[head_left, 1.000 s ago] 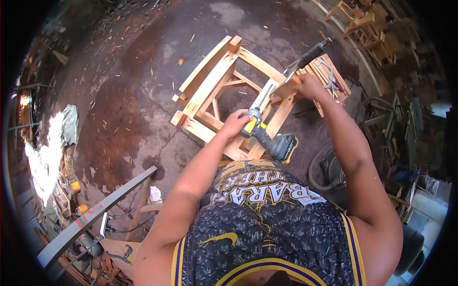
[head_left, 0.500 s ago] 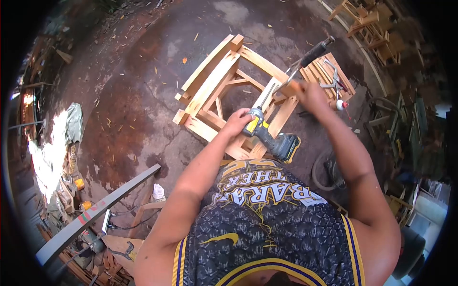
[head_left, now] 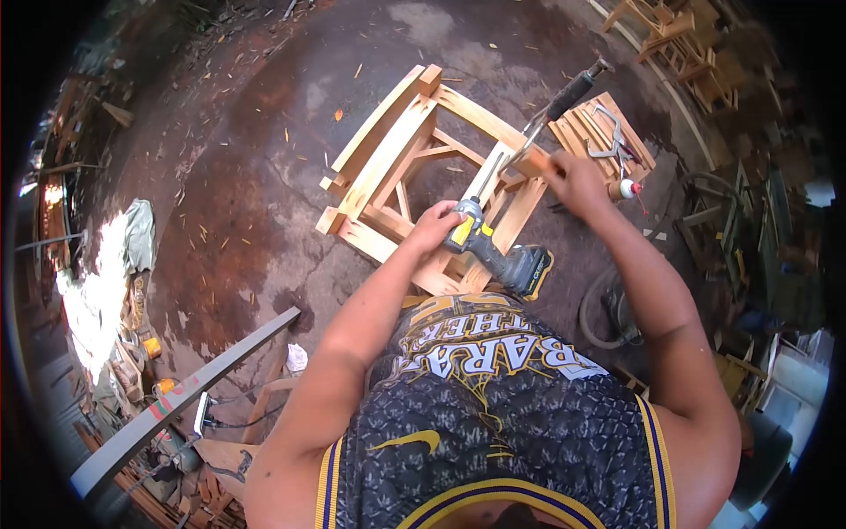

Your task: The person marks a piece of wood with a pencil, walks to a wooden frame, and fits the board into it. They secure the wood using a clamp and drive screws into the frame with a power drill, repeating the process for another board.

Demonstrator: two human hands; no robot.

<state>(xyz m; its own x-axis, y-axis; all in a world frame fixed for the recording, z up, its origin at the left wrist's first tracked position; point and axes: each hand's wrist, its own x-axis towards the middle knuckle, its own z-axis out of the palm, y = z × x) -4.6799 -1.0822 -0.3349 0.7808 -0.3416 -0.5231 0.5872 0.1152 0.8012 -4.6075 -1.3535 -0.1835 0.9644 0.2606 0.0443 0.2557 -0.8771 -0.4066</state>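
A cordless drill, black and grey with yellow parts, lies across the wooden frame, its long bit pointing away from me. My left hand is closed on the left side of the drill's head; some of its fingers are hidden. Across the frame's right side lies a bar clamp with a black handle. At its near end, my right hand is closed on an orange-brown wooden piece. The fingertips there are partly hidden and slightly blurred.
Right of the frame, wooden slats carry a locking clamp and a red-tipped glue bottle. A long grey bar slants at lower left. Wooden chairs stand at upper right, and a hose curls beside me.
The view has shifted slightly. My right hand has turned a little at the orange-brown piece, while my left hand stays on the drill.
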